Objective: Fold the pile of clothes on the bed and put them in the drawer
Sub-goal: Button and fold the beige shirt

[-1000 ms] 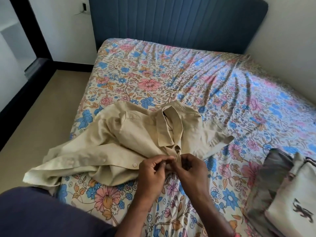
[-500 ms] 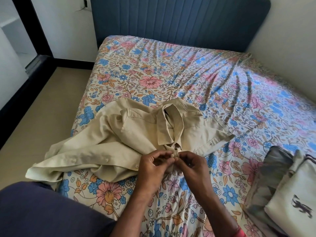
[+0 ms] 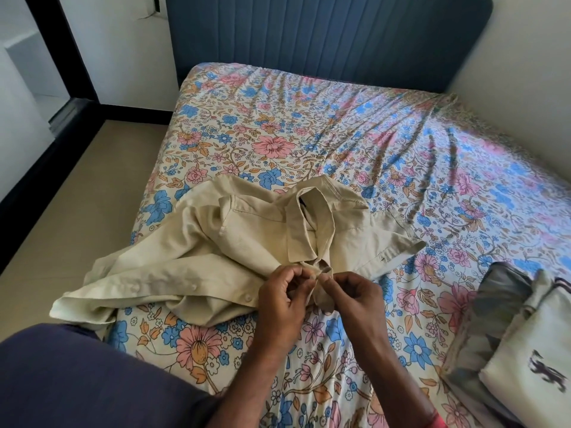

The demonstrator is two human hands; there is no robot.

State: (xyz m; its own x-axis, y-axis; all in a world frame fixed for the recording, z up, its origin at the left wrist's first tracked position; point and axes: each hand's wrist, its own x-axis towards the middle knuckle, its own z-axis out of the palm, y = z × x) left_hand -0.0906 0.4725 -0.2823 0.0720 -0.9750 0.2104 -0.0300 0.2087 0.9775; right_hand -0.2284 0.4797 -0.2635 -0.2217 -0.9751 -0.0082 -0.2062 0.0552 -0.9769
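The tan shirt (image 3: 247, 242) lies crumpled on the near left part of the bed (image 3: 386, 143), collar up, with one sleeve trailing toward the left edge. Both hands meet at its front edge, just below the collar. The left hand (image 3: 282, 299) curls its fingers and pinches the cloth there. The right hand (image 3: 355, 296) pinches the same spot from the other side (the fingertips hide what is between them, maybe a button, but it is too small to tell). Part of the shirt's near hem is tucked under itself. At the near right lies a pile of folded clothes (image 3: 509, 344), cut off by the picture's edge. A dark blue headboard (image 3: 324, 35) stands at the far end.
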